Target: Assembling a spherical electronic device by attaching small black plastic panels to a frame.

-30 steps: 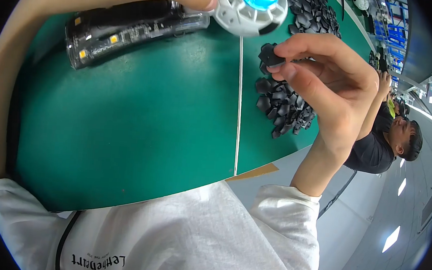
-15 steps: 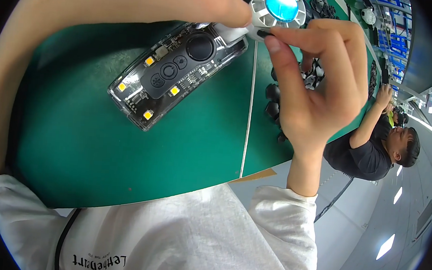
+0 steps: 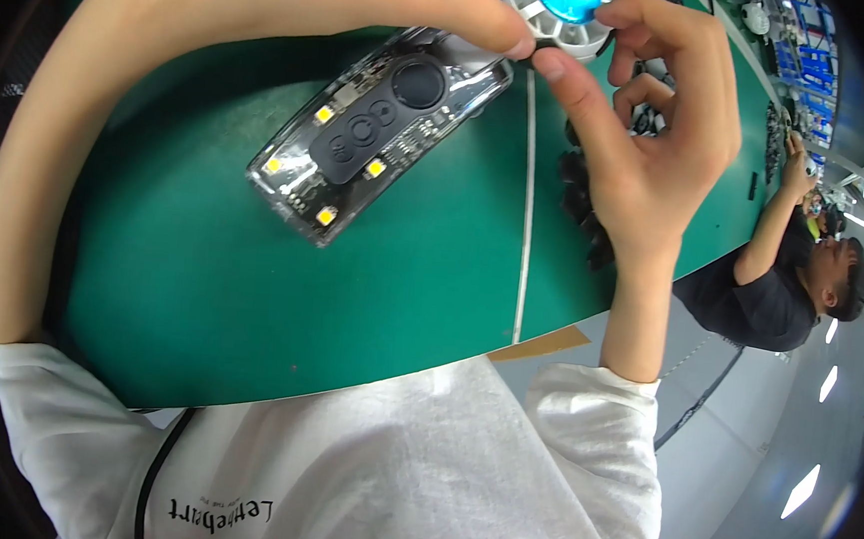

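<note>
A handheld fan with a clear body (image 3: 381, 136) slants over the green table, showing a circuit board, dark buttons and several yellow lights. Its round white head (image 3: 559, 28), with a shiny blue disc in the middle, is partly cut off by the top edge. My left hand (image 3: 475, 17) grips it where head and body meet; its thumb shows, the other fingers are out of sight. Curled about the head's right side is my right hand (image 3: 652, 135), thumb against the lower rim and forefinger beside the blue disc. A tiny dark piece between the thumbs is barely visible.
Several black parts (image 3: 582, 205) lie on the green table (image 3: 401, 287) beneath and beside my right wrist. A pale line (image 3: 526, 226) crosses the tabletop. On the right, a person in a dark top (image 3: 760, 302) sits along the same table, arms stretched forward.
My right forefinger has left its pinch with the thumb on a small black piece and now rests higher on the fan's head. The whole scene has shifted slightly right in view.
</note>
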Demonstrator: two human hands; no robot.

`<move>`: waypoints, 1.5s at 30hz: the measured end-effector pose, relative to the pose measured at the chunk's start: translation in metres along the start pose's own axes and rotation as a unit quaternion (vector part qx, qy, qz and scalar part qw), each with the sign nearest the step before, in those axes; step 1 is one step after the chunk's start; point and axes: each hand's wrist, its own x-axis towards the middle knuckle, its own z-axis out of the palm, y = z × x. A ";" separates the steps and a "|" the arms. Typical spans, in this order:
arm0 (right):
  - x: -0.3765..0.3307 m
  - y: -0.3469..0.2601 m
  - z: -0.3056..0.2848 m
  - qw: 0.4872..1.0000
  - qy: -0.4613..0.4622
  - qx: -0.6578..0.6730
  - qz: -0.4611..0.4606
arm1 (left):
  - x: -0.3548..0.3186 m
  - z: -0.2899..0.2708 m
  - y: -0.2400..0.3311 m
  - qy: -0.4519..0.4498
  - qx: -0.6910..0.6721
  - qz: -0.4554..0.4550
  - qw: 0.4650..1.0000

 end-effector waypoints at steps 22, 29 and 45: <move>-0.020 0.004 0.005 0.982 -0.076 -0.088 0.147 | -0.011 0.030 -0.015 0.156 0.024 0.091 0.983; -0.013 -0.007 0.005 0.976 -0.144 -0.102 0.125 | -0.018 0.043 -0.018 0.184 0.002 0.108 0.977; -0.041 -0.003 -0.025 0.994 -0.009 0.107 -0.012 | 0.019 0.035 0.017 0.186 0.006 -0.062 0.981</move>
